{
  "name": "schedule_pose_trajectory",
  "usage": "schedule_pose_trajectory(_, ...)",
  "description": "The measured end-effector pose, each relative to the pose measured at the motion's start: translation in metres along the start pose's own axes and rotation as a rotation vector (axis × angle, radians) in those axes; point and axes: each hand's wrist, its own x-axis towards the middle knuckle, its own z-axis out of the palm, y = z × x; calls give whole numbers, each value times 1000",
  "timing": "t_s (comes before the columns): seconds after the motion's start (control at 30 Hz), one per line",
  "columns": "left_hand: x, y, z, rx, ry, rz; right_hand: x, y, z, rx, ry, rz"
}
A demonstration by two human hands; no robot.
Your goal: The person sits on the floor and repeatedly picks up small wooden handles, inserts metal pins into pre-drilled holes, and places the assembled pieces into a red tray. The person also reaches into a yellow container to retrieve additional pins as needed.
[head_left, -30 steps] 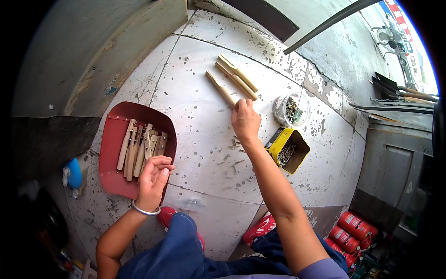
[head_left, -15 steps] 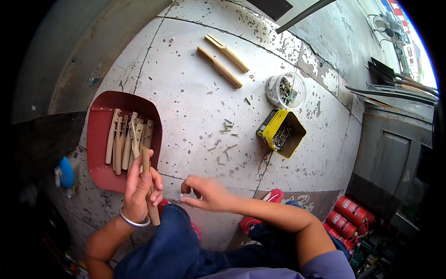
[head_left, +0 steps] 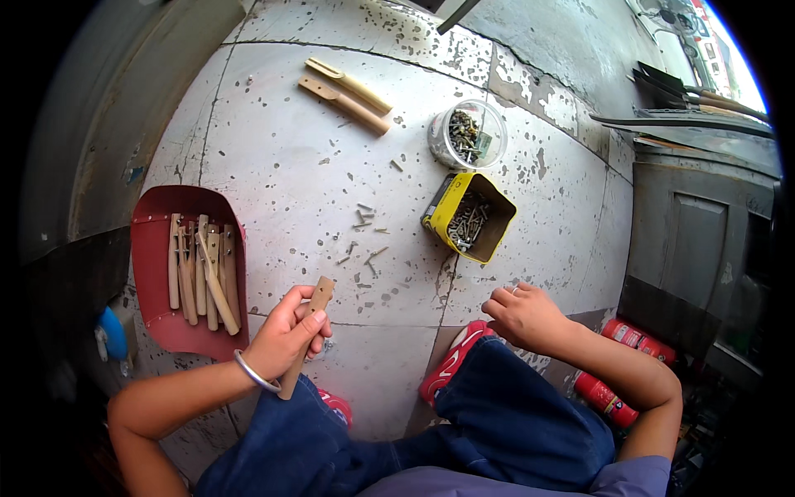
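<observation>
My left hand (head_left: 291, 331) is closed round a wooden handle (head_left: 321, 296), which slants up past my fingers and has small holes near its upper end. Over by my right knee, my right hand (head_left: 523, 315) is apart from it, below the yellow tin (head_left: 432, 217) that holds many screws or bolts. Its fingers curl inward, back of the hand up, hiding whatever may be in them. Left of my left hand stands a red scoop-shaped pan (head_left: 153, 290) with several wooden handles (head_left: 199, 265) in it. Small bolts (head_left: 362, 217) lie scattered on the floor ahead of me.
A clear round tub (head_left: 439, 137) of small hardware stands behind the tin. Two wooden handles (head_left: 344, 99) lie side by side on the far floor. Red fire extinguishers (head_left: 609, 398) lie at my right, near a grey cabinet (head_left: 696, 240). My red shoes (head_left: 451, 364) rest on the floor.
My right hand has moved right, away from the left hand. The left hand has swung the handle so its holed end tips to the right. The whole view has shifted.
</observation>
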Motion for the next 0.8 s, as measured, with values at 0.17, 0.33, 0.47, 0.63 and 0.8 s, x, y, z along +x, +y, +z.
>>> schedule_pose_trajectory(0.17, 5, 9, 38, 20, 4, -34, -23, 41, 7, 369, 271, 341)
schedule_pose_trajectory(0.33, -14, 25, 37, 145, 131, 12, 0, 79, 53, 796, 498, 695)
schedule_pose_trajectory(0.47, -26, 36, 49, 80, 254, 11, 32, 74, 54, 1378, 420, 753)
schedule_pose_trajectory(0.63, -23, 37, 81, 86, 272, 0, 45, 85, 81, 1199, 554, 815)
schedule_pose_trajectory(0.8, -44, 46, 97, 46, 354, -1, 40, 98, 66, 509, 1067, 473)
